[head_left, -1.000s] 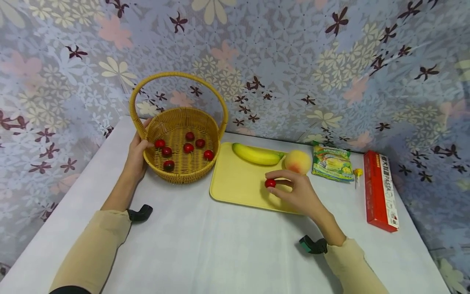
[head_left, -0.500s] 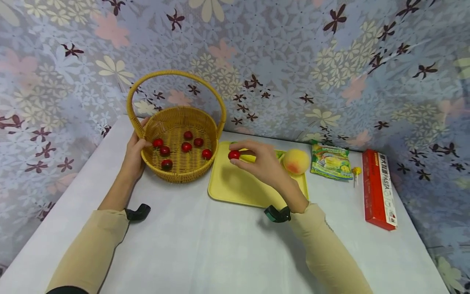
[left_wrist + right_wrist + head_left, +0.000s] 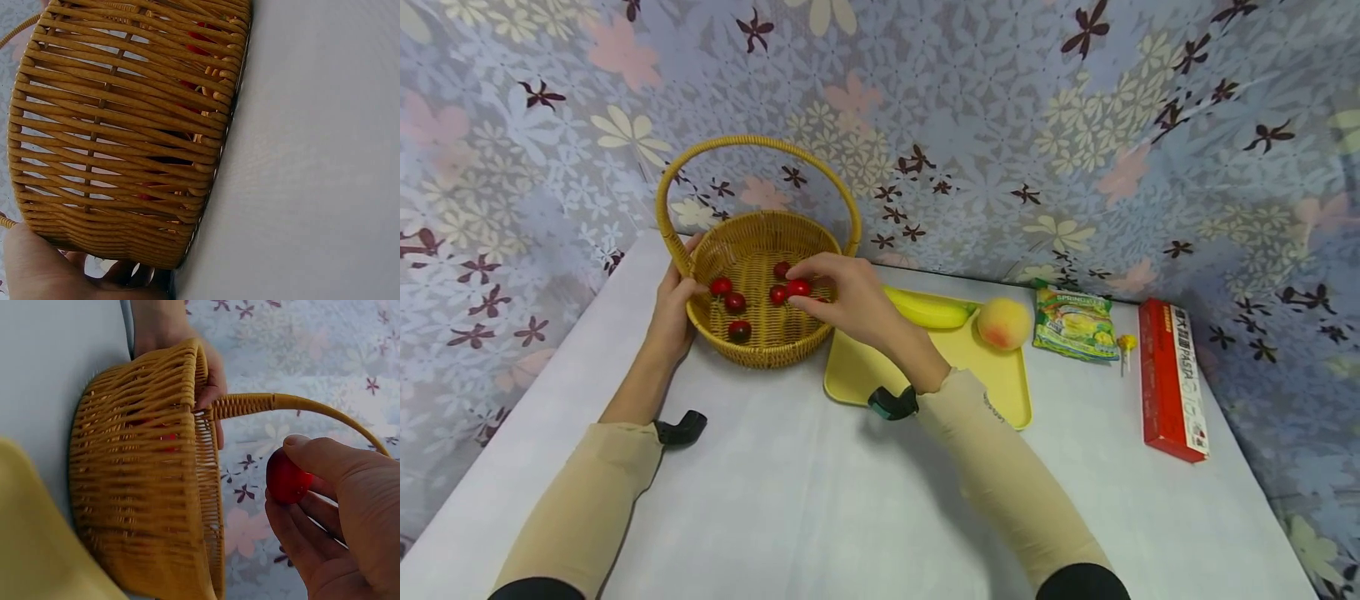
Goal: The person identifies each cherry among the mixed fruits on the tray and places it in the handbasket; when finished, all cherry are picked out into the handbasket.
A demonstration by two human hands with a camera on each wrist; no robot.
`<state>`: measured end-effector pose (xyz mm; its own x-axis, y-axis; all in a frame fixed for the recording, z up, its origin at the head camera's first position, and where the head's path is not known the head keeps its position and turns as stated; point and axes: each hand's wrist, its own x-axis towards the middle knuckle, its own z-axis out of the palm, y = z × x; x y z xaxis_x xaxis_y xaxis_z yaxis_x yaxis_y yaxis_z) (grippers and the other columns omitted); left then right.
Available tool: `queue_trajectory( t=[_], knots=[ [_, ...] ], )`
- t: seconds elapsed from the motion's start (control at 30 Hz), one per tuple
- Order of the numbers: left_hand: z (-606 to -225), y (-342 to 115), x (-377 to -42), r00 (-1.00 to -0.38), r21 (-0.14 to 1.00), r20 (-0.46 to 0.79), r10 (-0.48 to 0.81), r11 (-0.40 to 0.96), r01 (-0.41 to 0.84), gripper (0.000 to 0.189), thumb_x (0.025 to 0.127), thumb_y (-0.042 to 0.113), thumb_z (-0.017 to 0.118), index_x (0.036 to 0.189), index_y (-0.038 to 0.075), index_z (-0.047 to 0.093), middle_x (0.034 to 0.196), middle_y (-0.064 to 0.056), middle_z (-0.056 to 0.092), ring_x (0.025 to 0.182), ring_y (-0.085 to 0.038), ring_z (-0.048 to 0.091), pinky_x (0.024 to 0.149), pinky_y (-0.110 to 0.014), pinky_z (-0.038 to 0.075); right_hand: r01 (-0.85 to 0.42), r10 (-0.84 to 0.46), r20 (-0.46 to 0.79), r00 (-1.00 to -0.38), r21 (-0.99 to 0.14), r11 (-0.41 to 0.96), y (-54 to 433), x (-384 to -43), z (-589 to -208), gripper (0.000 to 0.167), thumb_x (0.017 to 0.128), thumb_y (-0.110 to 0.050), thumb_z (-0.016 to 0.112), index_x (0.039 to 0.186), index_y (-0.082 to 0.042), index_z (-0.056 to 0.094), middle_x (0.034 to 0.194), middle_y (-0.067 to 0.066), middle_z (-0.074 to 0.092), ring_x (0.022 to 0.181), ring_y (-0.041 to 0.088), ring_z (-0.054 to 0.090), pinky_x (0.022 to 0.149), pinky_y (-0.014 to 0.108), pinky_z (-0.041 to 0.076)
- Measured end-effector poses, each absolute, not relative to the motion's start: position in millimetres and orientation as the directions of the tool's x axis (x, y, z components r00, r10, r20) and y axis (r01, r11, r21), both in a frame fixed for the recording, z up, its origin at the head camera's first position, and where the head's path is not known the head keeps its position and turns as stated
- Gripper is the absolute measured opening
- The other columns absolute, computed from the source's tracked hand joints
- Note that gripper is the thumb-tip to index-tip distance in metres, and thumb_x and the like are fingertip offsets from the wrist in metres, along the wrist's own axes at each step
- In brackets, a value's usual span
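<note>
A wicker basket (image 3: pixel 767 353) with a tall arched handle stands at the left back of the table, several red cherries (image 3: pixel 734 302) on its bottom. My left hand (image 3: pixel 672 312) grips its left side, thumb over the rim and fingers against the outer wall. In the left wrist view the weave (image 3: pixel 112 137) shows close up. Over the basket's right part, my right hand (image 3: pixel 859 302) pinches a red cherry (image 3: pixel 287 478) between thumb and fingers. The right wrist view shows this cherry above the rim, apart from the weave. My right hand hides part of the basket's inside.
Right of the basket lies a yellow tray (image 3: pixel 1000 392) bearing a banana (image 3: pixel 931 310) and a peach (image 3: pixel 1003 324). Farther right are a green-yellow snack packet (image 3: pixel 1075 325), a yellow lollipop (image 3: pixel 1126 343) and a red pasta box (image 3: pixel 1172 379). A floral cloth hangs behind.
My right hand has carried the cherry leftward from over the tray to over the basket. My left hand has kept its hold on the basket.
</note>
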<state>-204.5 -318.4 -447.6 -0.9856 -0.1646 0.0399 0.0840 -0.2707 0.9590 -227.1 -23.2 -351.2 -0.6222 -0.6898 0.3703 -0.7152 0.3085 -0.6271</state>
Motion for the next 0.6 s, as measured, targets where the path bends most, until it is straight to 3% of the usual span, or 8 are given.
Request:
queue_trajectory(
  t=[0.2, 0.4, 0.6],
  knots=[
    [-447.8, -319.8, -205.5, -0.986, 0.959, 0.036, -0.162, -0.271, 0.079, 0.077, 0.094, -0.001, 0.036, 0.165, 0.029, 0.036, 0.171, -0.003, 0.031, 0.152, -0.023, 0.030, 0.127, -0.034, 0.026, -0.721, -0.702, 0.375, -0.605, -0.633, 0.283, -43.4, -233.3, -349.3, 0.031, 0.096, -0.019, 0.078, 0.125, -0.007, 0.074, 0.125, 0.007, 0.074, 0.106, 0.016, 0.071, 0.092, 0.028, 0.057],
    [-447.9, -322.2, -203.0, -0.985, 0.961, 0.030, -0.172, -0.266, 0.075, 0.077, 0.094, 0.000, 0.036, 0.165, 0.029, 0.036, 0.170, -0.003, 0.031, 0.151, -0.022, 0.031, 0.127, -0.036, 0.025, -0.734, -0.673, 0.388, -0.630, -0.582, 0.351, -43.4, -236.2, -355.0, 0.033, 0.097, -0.022, 0.077, 0.128, -0.010, 0.074, 0.146, 0.009, 0.064, 0.124, 0.023, 0.066, 0.102, 0.035, 0.053],
    [-445.3, -320.8, -204.1, -0.986, 0.959, 0.029, -0.164, -0.275, 0.074, 0.077, 0.094, -0.001, 0.036, 0.165, 0.030, 0.037, 0.171, -0.002, 0.031, 0.151, -0.023, 0.031, 0.127, -0.036, 0.024, -0.723, -0.613, 0.441, -0.656, -0.601, 0.341, -12.6, -228.4, -365.8, 0.029, 0.098, -0.017, 0.075, 0.125, -0.008, 0.075, 0.143, 0.010, 0.065, 0.121, 0.025, 0.068, 0.100, 0.036, 0.056]
  ],
)
